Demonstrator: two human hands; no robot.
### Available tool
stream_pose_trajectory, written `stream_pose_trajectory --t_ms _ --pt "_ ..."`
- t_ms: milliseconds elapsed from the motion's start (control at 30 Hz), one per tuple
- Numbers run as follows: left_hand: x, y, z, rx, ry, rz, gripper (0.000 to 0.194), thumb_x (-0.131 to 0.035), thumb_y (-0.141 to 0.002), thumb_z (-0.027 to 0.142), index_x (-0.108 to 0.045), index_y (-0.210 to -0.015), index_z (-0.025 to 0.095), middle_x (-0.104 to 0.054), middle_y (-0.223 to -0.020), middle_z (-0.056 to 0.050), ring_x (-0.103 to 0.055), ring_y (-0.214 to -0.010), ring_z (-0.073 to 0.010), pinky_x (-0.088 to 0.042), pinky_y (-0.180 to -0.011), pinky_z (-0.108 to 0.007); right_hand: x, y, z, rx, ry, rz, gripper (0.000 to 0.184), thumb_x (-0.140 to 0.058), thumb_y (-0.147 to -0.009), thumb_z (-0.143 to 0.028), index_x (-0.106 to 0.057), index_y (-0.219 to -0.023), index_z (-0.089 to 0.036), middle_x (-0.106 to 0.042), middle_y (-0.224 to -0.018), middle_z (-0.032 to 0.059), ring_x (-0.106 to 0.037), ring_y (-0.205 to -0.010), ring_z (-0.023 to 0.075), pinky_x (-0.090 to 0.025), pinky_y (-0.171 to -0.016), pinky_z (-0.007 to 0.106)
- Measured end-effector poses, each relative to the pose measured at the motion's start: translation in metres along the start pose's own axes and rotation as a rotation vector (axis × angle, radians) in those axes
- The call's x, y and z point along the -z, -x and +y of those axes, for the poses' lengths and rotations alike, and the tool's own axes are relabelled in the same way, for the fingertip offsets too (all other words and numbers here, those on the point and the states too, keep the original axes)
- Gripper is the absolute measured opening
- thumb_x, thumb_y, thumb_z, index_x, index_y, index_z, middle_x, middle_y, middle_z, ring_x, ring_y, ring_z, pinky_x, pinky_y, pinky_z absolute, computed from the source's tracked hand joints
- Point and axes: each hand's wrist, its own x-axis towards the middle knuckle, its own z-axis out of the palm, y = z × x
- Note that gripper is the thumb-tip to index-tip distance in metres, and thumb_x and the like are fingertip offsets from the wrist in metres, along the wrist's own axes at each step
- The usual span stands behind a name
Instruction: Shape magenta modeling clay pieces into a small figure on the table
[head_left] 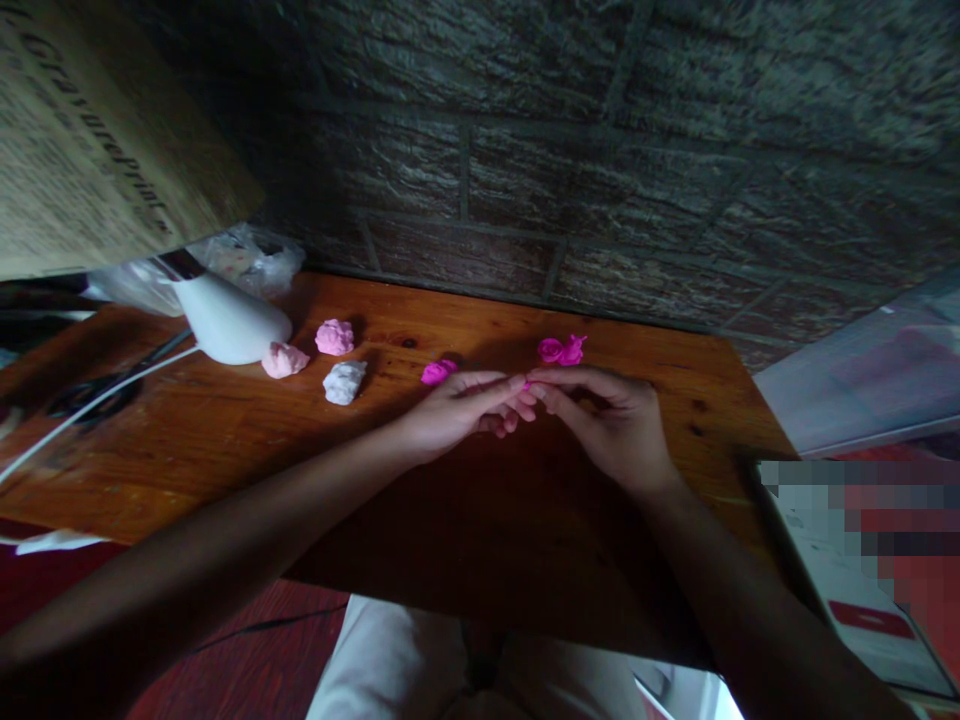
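Above the wooden table, my left hand (469, 408) and my right hand (611, 415) meet fingertip to fingertip. Between them they pinch a tiny piece of bright pink clay (528, 385), mostly covered by the fingers. A magenta clay lump (439, 372) lies just behind my left hand. Beyond my right hand sit small magenta clay shapes (561, 350), one of them coiled like a rose. Farther left are a pink lump (334, 337), a pale pink lump (285, 360) and a white lump (345, 382).
A lamp with a white base (229, 315) and newsprint-patterned shade (97, 150) stands at the left. Scissors (97, 395) and a white cord (97, 410) lie near it, with a plastic bag (255, 262) behind. A stone-patterned wall (510, 180) backs the table (225, 470).
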Motion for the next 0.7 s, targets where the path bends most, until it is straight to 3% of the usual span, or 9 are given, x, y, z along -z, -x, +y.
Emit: stream_pose_trajectory --t_ms 167,367,533,700 --pt "-0.0004 0.0005 0.0002 -0.001 -0.019 -0.006 0.046 -0.084 -0.075 0.056 -0.075 -0.087 0.013 -0.073 -0.083 -0.006 -0.06 -0.067 -0.0109 -0.043 -0.063 -0.026 -0.0018 0.001 0.0023 -0.008 -0.032 0.027 0.019 -0.081 -0.084 -0.021 -0.08 -0.102 -0.028 -0.084 -0.094 0.0008 -0.079 -0.083 0.0191 -0.064 -0.077 0.034" --pt "-0.0011 0.0001 0.0017 0.0 0.013 -0.002 0.045 -0.085 -0.075 0.055 -0.075 -0.089 0.013 -0.071 -0.08 -0.004 -0.06 -0.067 -0.0103 -0.043 -0.063 -0.024 -0.0012 -0.0001 0.0032 -0.041 -0.091 0.011 0.032 -0.083 -0.083 -0.025 -0.074 -0.114 -0.028 -0.082 -0.108 0.003 -0.074 -0.078 0.017 -0.06 -0.068 0.032" --pt "-0.0005 -0.0004 0.0011 -0.007 0.002 0.004 0.043 -0.083 -0.077 0.054 -0.073 -0.086 0.013 -0.071 -0.081 -0.004 -0.059 -0.067 -0.01 -0.043 -0.062 -0.024 -0.0008 -0.0008 0.0035 -0.046 -0.081 0.036 0.032 -0.083 -0.083 -0.027 -0.072 -0.113 -0.028 -0.081 -0.097 0.0016 -0.074 -0.081 0.0186 -0.059 -0.071 0.034" --pt "0.0004 -0.0006 0.0011 -0.01 -0.001 -0.017 0.043 -0.082 -0.078 0.054 -0.074 -0.09 0.014 -0.07 -0.081 -0.004 -0.06 -0.068 -0.0102 -0.043 -0.063 -0.025 -0.0008 0.0 0.0039 -0.007 -0.035 0.007 0.033 -0.08 -0.087 -0.026 -0.07 -0.118 -0.029 -0.08 -0.1 0.001 -0.072 -0.083 0.0177 -0.059 -0.074 0.034"
